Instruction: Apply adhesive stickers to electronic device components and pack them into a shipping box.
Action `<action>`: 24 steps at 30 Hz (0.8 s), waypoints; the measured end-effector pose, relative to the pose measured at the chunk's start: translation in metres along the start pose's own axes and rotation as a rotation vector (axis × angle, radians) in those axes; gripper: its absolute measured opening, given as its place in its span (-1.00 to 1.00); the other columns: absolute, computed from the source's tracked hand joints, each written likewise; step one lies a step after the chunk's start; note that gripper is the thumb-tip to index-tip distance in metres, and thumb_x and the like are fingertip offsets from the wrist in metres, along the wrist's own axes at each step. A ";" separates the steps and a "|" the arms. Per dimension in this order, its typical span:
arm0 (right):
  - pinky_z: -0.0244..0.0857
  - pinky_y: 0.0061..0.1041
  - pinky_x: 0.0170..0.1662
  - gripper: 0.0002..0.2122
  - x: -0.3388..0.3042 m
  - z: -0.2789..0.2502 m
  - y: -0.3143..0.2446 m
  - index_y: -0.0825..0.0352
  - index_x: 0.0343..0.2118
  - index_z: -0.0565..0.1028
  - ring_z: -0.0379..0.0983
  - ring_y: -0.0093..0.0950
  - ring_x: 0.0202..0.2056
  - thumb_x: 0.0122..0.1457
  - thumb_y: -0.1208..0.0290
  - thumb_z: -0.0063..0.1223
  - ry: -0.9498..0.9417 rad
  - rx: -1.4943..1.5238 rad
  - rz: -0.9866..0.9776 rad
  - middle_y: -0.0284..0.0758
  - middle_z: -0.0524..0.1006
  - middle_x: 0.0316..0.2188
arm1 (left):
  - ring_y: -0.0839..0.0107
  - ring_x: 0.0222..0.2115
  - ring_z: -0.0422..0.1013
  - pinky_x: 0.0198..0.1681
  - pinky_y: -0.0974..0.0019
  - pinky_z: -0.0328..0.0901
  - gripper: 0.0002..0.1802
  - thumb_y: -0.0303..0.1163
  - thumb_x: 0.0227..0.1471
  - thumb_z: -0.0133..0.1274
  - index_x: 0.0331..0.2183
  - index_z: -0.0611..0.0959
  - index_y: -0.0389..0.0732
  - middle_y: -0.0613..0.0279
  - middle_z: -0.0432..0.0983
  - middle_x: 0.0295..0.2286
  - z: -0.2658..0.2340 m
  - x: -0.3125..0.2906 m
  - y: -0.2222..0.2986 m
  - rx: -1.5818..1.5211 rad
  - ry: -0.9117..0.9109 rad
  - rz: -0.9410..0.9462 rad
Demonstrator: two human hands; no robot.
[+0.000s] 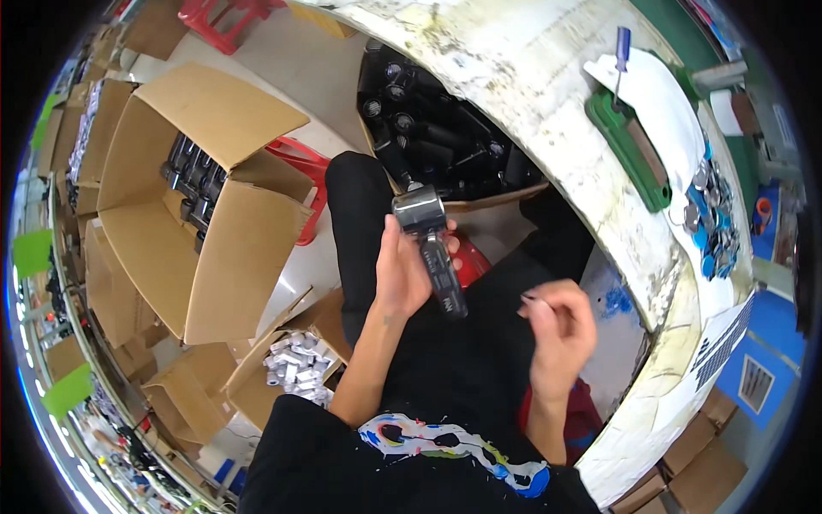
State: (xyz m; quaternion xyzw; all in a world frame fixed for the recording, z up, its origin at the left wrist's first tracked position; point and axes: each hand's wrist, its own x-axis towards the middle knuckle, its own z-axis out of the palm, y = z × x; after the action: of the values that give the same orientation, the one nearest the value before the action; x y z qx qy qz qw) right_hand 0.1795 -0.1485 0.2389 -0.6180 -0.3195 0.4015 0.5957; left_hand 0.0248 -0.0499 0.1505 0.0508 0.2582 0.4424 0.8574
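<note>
My left hand [406, 272] is closed around a black handheld device [441, 274], shaped like a small hair dryer, with a glossy cylindrical head at the top and pale markings on its handle. It is tilted over my lap, head end away from me. To the right, my right hand [561, 330] hovers apart from the device, thumb and forefinger pinched together. A tiny dark bit shows at those fingertips, too small to name. Just beyond the device, a cardboard box [488, 203] holds many similar black devices, partly tucked under the table edge.
On the stained white table [548, 111] at right lie a green tool [629, 150], a blue-handled screwdriver [622, 56] and a pile of blue and silver parts [712, 214]. At left stands a large open carton [141, 223] with black parts. Small white pieces [300, 367] fill a lower box.
</note>
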 end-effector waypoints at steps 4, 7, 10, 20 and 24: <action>0.23 -0.74 -0.26 -0.94 0.008 0.020 0.010 0.44 -0.37 0.41 0.35 -0.71 -0.38 0.09 0.64 0.03 -0.089 0.152 0.212 -0.40 0.42 -0.43 | 0.41 -0.45 0.24 -0.49 0.33 0.24 -0.14 0.44 -0.05 -0.35 -0.11 0.37 -0.19 0.21 0.31 -0.34 0.008 -0.010 -0.006 0.049 -0.148 -0.010; 0.21 -0.78 -0.35 -0.93 0.008 0.025 0.011 0.41 -0.37 0.44 0.34 -0.78 -0.46 0.10 0.57 0.07 -0.134 0.198 0.315 -0.49 0.45 -0.52 | 0.42 -0.47 0.29 -0.46 0.32 0.29 -0.13 0.46 -0.06 -0.39 -0.20 0.40 -0.22 0.21 0.34 -0.39 0.017 -0.011 -0.008 0.155 -0.165 0.035; 0.19 -0.79 -0.45 -0.93 0.009 0.023 0.013 0.40 -0.40 0.44 0.30 -0.79 -0.53 0.09 0.54 0.08 -0.200 0.158 0.364 -0.51 0.44 -0.55 | 0.36 -0.33 0.40 -0.27 0.29 0.34 -0.11 0.41 0.00 -0.47 -0.12 0.41 -0.25 0.13 0.45 -0.32 0.026 -0.011 -0.011 0.177 -0.055 0.066; 0.17 -0.78 -0.50 -0.93 0.012 0.012 0.014 0.41 -0.44 0.45 0.27 -0.79 -0.56 0.07 0.55 0.09 -0.217 0.104 0.384 -0.50 0.41 -0.60 | 0.35 -0.39 0.27 -0.25 0.33 0.23 -0.12 0.29 0.11 -0.50 0.05 0.34 -0.32 0.20 0.37 -0.43 0.047 -0.011 -0.026 0.294 0.026 0.041; 0.15 -0.81 -0.45 -0.94 0.011 0.006 0.009 0.40 -0.42 0.44 0.26 -0.82 -0.53 0.07 0.58 0.09 -0.224 0.101 0.434 -0.52 0.41 -0.56 | 0.35 -0.40 0.26 -0.27 0.35 0.22 -0.14 0.28 0.12 -0.52 0.04 0.36 -0.32 0.21 0.36 -0.45 0.051 -0.010 -0.029 0.312 0.005 0.049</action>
State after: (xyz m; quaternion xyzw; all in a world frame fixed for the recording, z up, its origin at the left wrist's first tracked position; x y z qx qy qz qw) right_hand 0.1784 -0.1366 0.2289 -0.5934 -0.2228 0.6014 0.4864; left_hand 0.0660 -0.0677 0.1894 0.1883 0.3246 0.4179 0.8274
